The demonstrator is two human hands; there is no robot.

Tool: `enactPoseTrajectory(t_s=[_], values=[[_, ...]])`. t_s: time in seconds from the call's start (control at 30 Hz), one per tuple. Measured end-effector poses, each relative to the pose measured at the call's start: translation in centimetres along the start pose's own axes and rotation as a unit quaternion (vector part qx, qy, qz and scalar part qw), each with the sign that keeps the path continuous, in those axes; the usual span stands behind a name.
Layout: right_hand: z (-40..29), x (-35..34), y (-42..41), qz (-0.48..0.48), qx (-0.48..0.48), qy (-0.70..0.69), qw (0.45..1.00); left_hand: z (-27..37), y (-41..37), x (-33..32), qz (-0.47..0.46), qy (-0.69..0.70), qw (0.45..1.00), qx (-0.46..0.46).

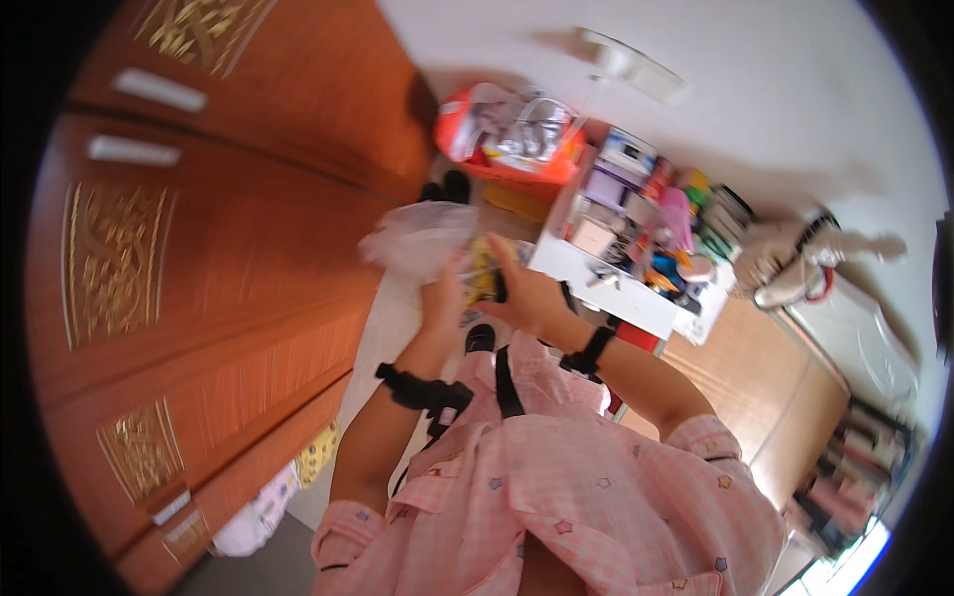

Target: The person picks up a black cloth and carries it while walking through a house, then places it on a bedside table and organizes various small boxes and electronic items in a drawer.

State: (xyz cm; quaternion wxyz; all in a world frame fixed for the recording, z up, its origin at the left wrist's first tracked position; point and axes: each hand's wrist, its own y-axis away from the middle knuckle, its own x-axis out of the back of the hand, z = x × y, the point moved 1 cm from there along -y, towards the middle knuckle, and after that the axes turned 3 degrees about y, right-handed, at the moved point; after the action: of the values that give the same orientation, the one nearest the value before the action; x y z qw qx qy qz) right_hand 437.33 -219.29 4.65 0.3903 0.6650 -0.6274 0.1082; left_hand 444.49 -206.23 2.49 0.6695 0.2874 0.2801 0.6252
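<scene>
A translucent white plastic bag (421, 238), puffed out and blurred, is gripped at its lower right side by my left hand (443, 298). My right hand (523, 294) is just to the right of it, thumb and fingers spread apart. A small dark patch shows between that thumb and the fingers; whether it is a separate object behind the hand is unclear. Beyond both hands, something yellow and patterned (484, 274) is partly hidden. Black straps with devices circle my left wrist (417, 391) and right wrist (592, 350).
Tall reddish wooden cabinet doors (246, 253) with gilt panels run along the left. A white drawer unit (604, 287) heaped with small items stands at right. Behind are an orange-red basket (522, 179) and dark shoes (455, 186). A wooden surface (734, 365) lies farther right.
</scene>
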Motion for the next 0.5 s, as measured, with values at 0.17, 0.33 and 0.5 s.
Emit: enactPoseTrajectory(t_s=[0.17,0.33,0.5], values=[[4.7,-2.1,0.4,0.089,-0.006,-0.200,0.976,2.1,-0.4,1.0,-0.169,0.207,0.963,-0.012],[9.8,-4.8,-0.6,-0.046,-0.171,-0.433,0.884,3.5,1.2,-0.5,-0.156,0.283,0.945,0.056],[9.5,-5.9,-1.5,-0.136,-0.231,-0.617,0.740,4.4,2.2,-2.5,-0.152,0.276,0.948,0.038]])
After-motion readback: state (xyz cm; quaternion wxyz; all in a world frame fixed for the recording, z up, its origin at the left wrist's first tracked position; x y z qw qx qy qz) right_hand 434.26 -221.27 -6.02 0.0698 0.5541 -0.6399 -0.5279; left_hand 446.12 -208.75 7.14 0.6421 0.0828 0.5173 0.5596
